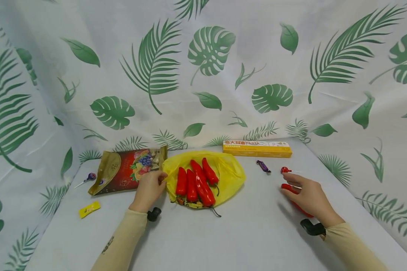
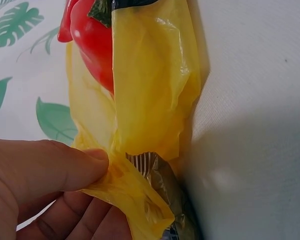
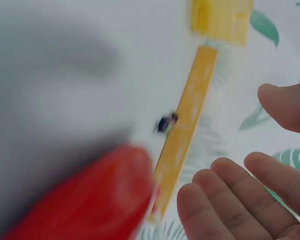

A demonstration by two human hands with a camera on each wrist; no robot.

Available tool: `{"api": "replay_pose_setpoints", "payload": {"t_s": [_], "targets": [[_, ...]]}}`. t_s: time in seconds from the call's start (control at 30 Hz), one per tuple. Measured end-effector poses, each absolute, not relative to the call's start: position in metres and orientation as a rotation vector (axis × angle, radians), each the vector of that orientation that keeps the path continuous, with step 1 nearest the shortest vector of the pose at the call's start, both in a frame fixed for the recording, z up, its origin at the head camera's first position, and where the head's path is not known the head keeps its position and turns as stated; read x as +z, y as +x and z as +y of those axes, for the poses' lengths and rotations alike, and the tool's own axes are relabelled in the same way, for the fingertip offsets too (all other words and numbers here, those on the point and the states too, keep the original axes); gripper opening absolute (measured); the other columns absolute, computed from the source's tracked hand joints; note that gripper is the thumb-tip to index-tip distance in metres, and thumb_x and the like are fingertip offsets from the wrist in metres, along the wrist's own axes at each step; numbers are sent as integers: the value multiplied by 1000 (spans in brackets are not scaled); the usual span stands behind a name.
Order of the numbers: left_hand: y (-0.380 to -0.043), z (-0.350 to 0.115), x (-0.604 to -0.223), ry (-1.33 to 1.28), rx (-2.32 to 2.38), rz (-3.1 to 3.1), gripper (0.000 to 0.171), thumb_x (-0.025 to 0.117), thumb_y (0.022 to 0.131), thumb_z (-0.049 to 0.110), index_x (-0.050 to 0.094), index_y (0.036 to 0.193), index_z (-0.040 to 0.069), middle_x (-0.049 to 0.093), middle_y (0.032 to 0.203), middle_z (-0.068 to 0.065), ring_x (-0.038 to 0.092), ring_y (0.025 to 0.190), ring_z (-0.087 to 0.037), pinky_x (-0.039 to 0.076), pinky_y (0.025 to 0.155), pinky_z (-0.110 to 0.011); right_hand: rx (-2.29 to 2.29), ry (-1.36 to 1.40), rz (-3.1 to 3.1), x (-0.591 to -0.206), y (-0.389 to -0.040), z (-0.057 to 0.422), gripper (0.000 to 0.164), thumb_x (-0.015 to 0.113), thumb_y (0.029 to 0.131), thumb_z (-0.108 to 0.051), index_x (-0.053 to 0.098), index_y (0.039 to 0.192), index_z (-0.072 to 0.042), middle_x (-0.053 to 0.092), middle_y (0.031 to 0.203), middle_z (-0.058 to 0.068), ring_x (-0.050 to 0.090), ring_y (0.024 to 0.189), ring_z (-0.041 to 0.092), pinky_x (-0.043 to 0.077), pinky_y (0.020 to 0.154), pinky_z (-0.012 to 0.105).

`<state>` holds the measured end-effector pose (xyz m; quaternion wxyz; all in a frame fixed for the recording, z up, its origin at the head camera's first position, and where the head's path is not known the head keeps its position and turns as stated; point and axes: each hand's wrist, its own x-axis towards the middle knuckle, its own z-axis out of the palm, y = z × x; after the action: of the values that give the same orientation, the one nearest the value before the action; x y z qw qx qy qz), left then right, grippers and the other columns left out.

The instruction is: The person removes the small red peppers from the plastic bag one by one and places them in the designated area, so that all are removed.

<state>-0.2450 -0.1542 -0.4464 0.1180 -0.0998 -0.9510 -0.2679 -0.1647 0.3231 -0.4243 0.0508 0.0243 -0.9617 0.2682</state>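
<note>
On the table lies a yellow plastic bag (image 1: 233, 171) with several red chili peppers (image 1: 201, 184) on it, stems toward me. My left hand (image 1: 150, 191) pinches the bag's left edge; the left wrist view shows the gathered yellow plastic (image 2: 122, 187) between thumb and fingers. Farther right, my right hand (image 1: 308, 195) hovers over another red chili pepper (image 1: 300, 209), partly hidden beneath it. In the right wrist view that pepper (image 3: 102, 195) is blurred at lower left, and the fingers (image 3: 230, 200) are extended with the thumb apart, holding nothing.
A red and gold candy bag (image 1: 122, 171) lies beside the left hand, near a purple lollipop (image 1: 92, 176) and a yellow wrapped candy (image 1: 89, 209). At the back right is a pasta box (image 1: 256, 151), with a purple wrapped candy (image 1: 263, 166) and red lollipop (image 1: 284, 170) before it.
</note>
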Motion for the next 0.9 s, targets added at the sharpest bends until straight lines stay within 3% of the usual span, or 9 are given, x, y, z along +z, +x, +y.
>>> {"api": "replay_pose_setpoints", "payload": {"t_s": [0.47, 0.9], "targets": [[-246, -158, -448, -279, -810, -2777, 17, 77, 91, 7, 78, 107, 3, 79, 96, -11, 72, 83, -21, 63, 76, -39, 1098, 315, -2908, -432, -218, 232, 56, 77, 95, -23, 60, 145, -5, 69, 137, 19, 71, 119, 37, 61, 96, 47], [-245, -156, -448, -277, -804, -2782, 15, 76, 91, 5, 78, 106, 3, 78, 95, -12, 70, 82, -22, 62, 78, -39, 1269, 347, -2981, -456, -264, 160, 60, 80, 92, -26, 61, 142, 1, 69, 137, 18, 72, 118, 31, 59, 101, 44]]}}
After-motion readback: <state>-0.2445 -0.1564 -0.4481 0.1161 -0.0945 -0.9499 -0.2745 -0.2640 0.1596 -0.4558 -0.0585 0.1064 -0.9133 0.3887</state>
